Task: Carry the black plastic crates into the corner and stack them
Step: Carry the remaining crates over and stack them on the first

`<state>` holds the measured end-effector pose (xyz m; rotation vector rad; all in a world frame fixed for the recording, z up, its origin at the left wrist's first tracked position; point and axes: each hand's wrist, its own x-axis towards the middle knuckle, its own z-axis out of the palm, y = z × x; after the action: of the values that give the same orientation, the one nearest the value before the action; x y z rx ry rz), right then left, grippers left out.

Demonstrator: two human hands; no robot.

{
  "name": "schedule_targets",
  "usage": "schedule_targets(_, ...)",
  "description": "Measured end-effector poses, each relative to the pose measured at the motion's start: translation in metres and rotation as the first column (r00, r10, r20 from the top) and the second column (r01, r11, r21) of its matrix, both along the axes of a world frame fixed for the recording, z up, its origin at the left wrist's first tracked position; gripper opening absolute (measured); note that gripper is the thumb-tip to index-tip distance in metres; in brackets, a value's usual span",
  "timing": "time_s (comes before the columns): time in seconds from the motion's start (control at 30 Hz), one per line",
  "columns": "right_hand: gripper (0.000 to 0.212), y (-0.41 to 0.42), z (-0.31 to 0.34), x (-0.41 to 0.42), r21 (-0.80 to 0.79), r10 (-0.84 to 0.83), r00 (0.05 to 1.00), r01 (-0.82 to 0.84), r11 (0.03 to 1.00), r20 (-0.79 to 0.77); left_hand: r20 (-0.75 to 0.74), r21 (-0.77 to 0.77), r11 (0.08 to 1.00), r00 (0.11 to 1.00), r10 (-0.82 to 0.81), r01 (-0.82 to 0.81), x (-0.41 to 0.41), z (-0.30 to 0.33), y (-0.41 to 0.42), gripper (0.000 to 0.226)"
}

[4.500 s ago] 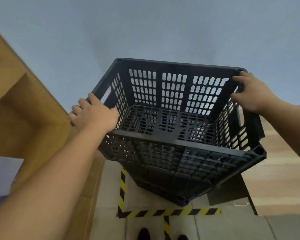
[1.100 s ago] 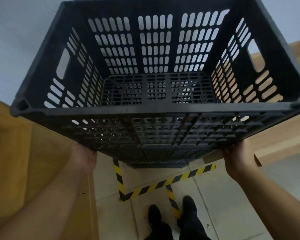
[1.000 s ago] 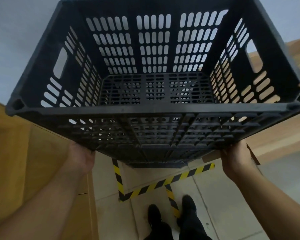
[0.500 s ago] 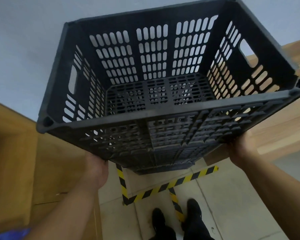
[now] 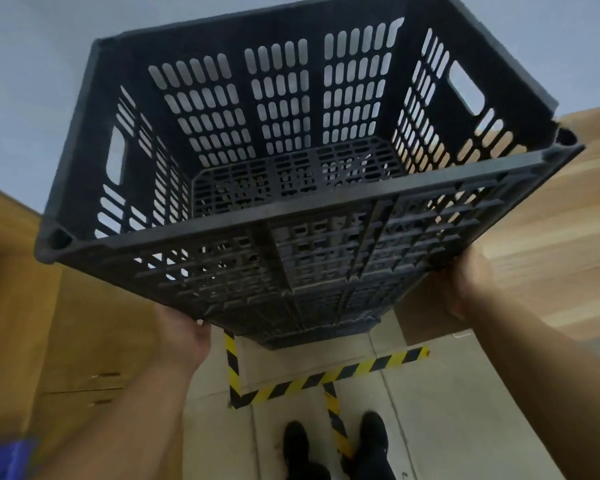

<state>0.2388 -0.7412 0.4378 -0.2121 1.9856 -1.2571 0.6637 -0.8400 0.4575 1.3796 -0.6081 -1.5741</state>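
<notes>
A black slotted plastic crate (image 5: 291, 209) fills the upper middle of the head view, its open top facing me and tilted up to the right. My left hand (image 5: 184, 337) grips its lower left edge from below. My right hand (image 5: 461, 285) grips its lower right edge. Beneath it the dark side of at least one more black crate (image 5: 319, 334) shows, standing in the corner; how many lie under there is hidden.
Yellow-and-black tape (image 5: 312, 379) marks a square on the tiled floor. My two black shoes (image 5: 333, 448) stand just behind it. Wooden panels rise on the left (image 5: 25, 306) and right (image 5: 551, 237). A grey wall (image 5: 32, 81) is behind. Something blue (image 5: 0, 459) lies at the bottom left.
Earlier both hands held the crate's top rim; now they hold its lower edge. Over the last second the crate moved away from me and tilted up on the right.
</notes>
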Motion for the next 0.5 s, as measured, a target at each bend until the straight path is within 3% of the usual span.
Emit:
schedule_targets(0.1, 0.036, 0.013, 0.0, 0.024, -0.027, -0.029, 0.999, 0.03, 0.999, 0.021, 0.008, -0.014, 1.0, 1.0, 0.024, -0.024, 0.017, -0.01, -0.021, 0.051)
schedule_targets(0.2, 0.037, 0.016, 0.001, 0.035, -0.012, -0.159, 0.978, 0.163, 0.987, 0.134, 0.038, -0.037, 0.999, 0.999, 0.018, -0.016, 0.021, -0.015, -0.029, 0.064)
schedule_targets(0.27, 0.046, 0.011, 0.009, 0.036, -0.012, -0.127, 0.991, 0.127, 0.992, 0.049, 0.053, -0.015, 1.0, 0.998, 0.022, -0.022, 0.013, -0.013, -0.025, 0.059)
schedule_targets(0.33, 0.07, 0.004, 0.014, 0.032, -0.031, -0.05, 0.996, 0.048, 0.998, -0.073, 0.044, 0.003, 1.0, 0.999, 0.028, -0.028, 0.008, -0.012, -0.021, 0.056)
schedule_targets(0.37, 0.071, 0.0, 0.015, 0.028, -0.033, -0.055, 0.997, 0.053, 0.998, -0.062, 0.038, 0.009, 0.999, 0.999, 0.034, -0.035, 0.006, -0.012, -0.02, 0.055)
schedule_targets(0.43, 0.051, -0.002, 0.013, 0.022, -0.032, -0.084, 0.995, 0.082, 0.996, -0.06, 0.036, 0.007, 0.999, 0.998, 0.042, -0.042, 0.001, -0.012, -0.019, 0.054)
schedule_targets(0.5, 0.043, -0.004, 0.012, 0.015, -0.022, -0.142, 0.989, 0.141, 0.99, -0.029, 0.032, 0.003, 0.999, 0.998, 0.05, -0.05, -0.003, -0.013, -0.016, 0.053)
